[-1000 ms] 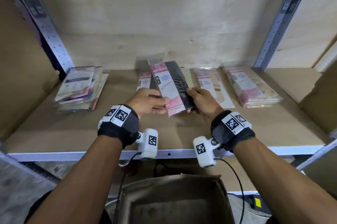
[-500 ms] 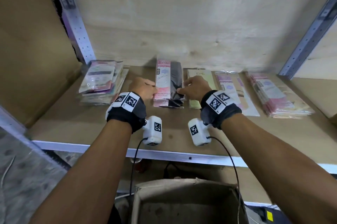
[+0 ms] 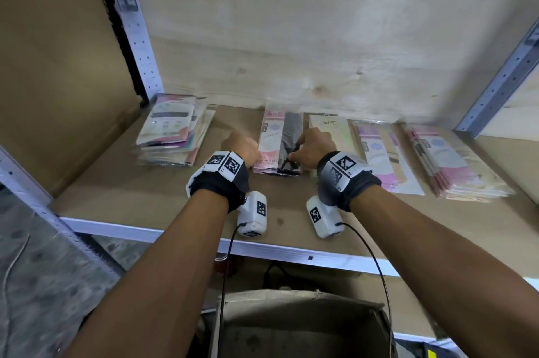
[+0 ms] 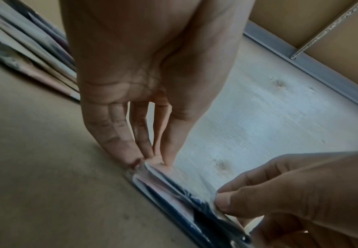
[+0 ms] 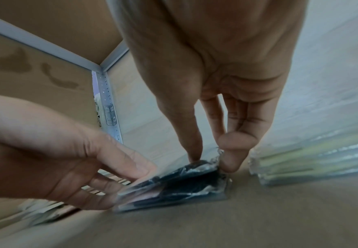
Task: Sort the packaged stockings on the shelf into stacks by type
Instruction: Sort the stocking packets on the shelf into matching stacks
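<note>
A pink-and-black stocking pack [image 3: 278, 139] lies flat on a small pile of like packs in the middle of the shelf [image 3: 140, 206]. My left hand [image 3: 242, 147] pinches its near left corner, thumb above and fingers beside it, as the left wrist view shows for the left hand [image 4: 152, 159] on the pack [image 4: 174, 189]. My right hand [image 3: 294, 153] pinches the near right corner; in the right wrist view the right hand [image 5: 210, 161] has thumb and fingers closed on the pack [image 5: 174, 186]. The pile's lower packs are mostly hidden.
A mixed-colour stack [image 3: 172, 133] sits at the far left. Right of my hands lie a beige pack [image 3: 329, 124], a pink-and-beige pack [image 3: 382, 156] and a taller pink stack [image 3: 449, 162]. Metal uprights [image 3: 137, 37] flank the shelf; an open cardboard box [image 3: 291, 325] stands below.
The pink-and-black pack, held up tilted in both hands a second ago, has been carried back and laid flat on the middle pile. Both hands moved forward with it and still pinch it.
</note>
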`<action>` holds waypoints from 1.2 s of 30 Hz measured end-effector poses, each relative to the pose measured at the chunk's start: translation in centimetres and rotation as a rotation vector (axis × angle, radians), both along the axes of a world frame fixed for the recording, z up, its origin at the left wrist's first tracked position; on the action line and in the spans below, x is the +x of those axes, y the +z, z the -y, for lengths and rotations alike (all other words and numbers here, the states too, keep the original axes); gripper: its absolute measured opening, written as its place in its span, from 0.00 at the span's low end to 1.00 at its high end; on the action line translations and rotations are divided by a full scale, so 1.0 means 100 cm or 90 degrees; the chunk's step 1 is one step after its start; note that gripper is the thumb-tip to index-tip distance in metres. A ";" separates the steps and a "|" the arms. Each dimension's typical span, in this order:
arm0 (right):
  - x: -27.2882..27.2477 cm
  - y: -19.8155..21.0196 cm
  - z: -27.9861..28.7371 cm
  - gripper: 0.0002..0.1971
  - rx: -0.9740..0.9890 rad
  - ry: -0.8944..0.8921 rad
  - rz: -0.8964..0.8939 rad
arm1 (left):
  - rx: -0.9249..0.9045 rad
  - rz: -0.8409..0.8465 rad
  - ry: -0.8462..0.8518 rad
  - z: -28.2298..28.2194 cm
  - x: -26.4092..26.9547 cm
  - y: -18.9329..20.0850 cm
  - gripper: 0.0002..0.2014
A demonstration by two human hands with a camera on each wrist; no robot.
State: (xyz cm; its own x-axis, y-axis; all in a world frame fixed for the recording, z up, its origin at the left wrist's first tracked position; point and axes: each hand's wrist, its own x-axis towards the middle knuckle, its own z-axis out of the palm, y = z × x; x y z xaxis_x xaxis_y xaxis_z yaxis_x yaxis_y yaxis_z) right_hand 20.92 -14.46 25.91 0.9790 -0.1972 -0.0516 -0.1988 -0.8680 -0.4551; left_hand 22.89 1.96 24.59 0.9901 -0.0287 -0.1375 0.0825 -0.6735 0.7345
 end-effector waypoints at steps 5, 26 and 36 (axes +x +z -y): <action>-0.002 0.007 -0.002 0.15 -0.025 0.016 0.043 | 0.010 0.023 0.013 -0.006 0.002 0.005 0.10; 0.039 0.019 -0.170 0.13 0.423 0.197 -0.014 | 0.010 0.074 0.201 -0.176 0.000 0.039 0.15; 0.040 0.007 -0.161 0.10 0.458 0.116 -0.015 | -0.050 0.036 0.176 -0.174 -0.003 0.039 0.09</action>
State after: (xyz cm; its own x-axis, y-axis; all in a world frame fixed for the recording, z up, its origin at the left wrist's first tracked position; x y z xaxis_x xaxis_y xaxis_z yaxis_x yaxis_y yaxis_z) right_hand 24.92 1.65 26.61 0.9901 0.0582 -0.1279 -0.0968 -0.3776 -0.9209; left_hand 22.59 19.41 28.48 0.9680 0.2346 -0.0893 0.2119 -0.5727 0.7919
